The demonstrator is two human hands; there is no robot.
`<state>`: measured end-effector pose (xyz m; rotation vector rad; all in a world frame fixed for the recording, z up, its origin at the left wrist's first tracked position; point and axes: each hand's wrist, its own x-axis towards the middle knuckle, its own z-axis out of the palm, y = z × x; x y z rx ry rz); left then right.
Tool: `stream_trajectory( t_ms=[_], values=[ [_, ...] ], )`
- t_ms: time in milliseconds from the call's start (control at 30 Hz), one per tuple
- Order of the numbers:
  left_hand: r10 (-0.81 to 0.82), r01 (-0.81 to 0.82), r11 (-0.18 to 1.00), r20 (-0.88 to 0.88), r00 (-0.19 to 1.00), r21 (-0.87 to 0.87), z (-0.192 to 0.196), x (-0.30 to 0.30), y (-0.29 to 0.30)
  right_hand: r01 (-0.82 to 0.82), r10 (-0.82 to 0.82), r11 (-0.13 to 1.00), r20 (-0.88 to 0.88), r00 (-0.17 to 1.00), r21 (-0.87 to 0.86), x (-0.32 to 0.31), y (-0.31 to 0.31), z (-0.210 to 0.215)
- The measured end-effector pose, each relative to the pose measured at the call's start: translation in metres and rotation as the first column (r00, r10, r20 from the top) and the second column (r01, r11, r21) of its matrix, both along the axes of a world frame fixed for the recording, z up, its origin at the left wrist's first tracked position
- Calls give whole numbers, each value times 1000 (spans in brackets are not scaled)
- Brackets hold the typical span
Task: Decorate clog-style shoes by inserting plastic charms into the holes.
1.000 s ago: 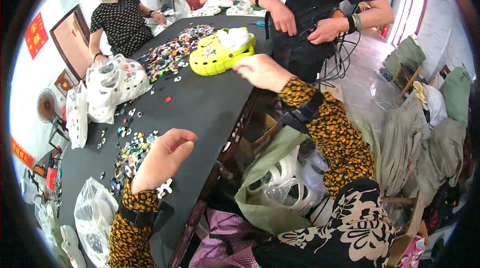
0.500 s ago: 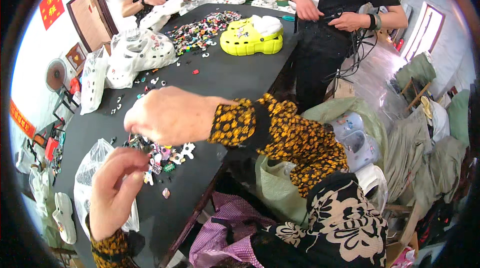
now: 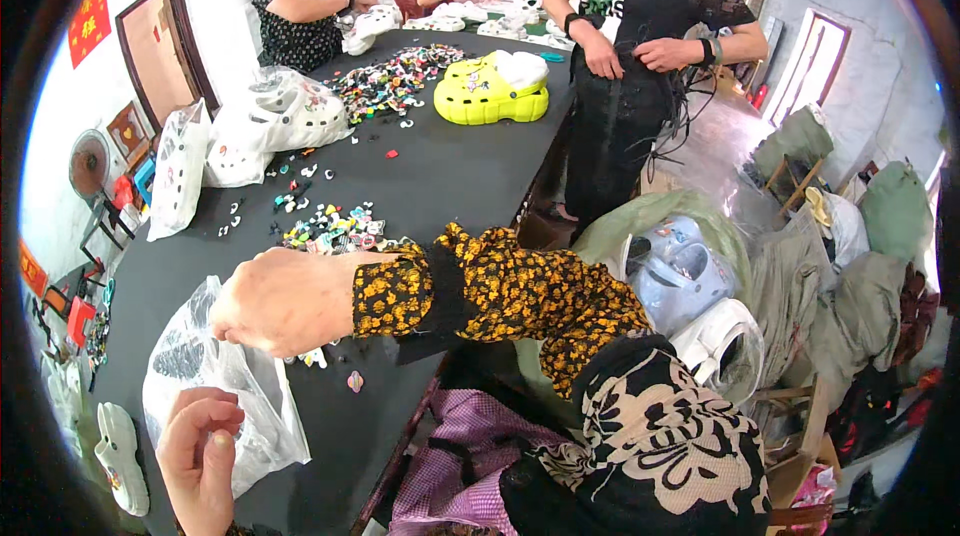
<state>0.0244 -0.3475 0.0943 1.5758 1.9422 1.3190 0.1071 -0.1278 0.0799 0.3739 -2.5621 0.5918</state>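
Crumpled and of unclear content: a clear plastic bag [image 3: 265, 426], on the near left of the black tabletop [image 3: 420, 176]. Above its upper part, knuckles up and fingers curled under, the right hand [image 3: 280, 303], with grip or contact impossible to tell. In front of it, half-curled with thumb apart and nothing visible in the grasp, the left hand [image 3: 200, 456]. Just beyond, loose and apparently unused, a small pile of charms [image 3: 335, 228]; farther off, a larger charm heap [image 3: 400, 81]. Already fitted with charms: lime-yellow clogs [image 3: 490, 108] and bagged white clogs [image 3: 290, 121]. At right, pale blue clogs [image 3: 688, 281], finished or not unclear.
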Motion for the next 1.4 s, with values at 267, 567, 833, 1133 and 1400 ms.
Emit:
stream_trajectory(
  t_ms=[267,567,833,1133,1400],
  values=[
    [12,-12,1000,-25,1000,16,3,3,-14,-2,0,1000,53,999,27,-9,-10,-10],
    [-87,78,995,-175,981,-59,26,11,-20,9,-11,1000,69,998,24,-10,-3,-30],
    [-83,76,996,-190,978,-42,33,23,-23,-4,2,1000,76,997,26,-7,3,-40],
    [-61,52,998,-236,970,-44,41,26,-26,-4,2,1000,114,994,23,-6,4,-49],
    [-78,78,997,-272,959,-8,40,23,-26,-14,10,999,140,990,31,-12,3,-57]
  ],
)
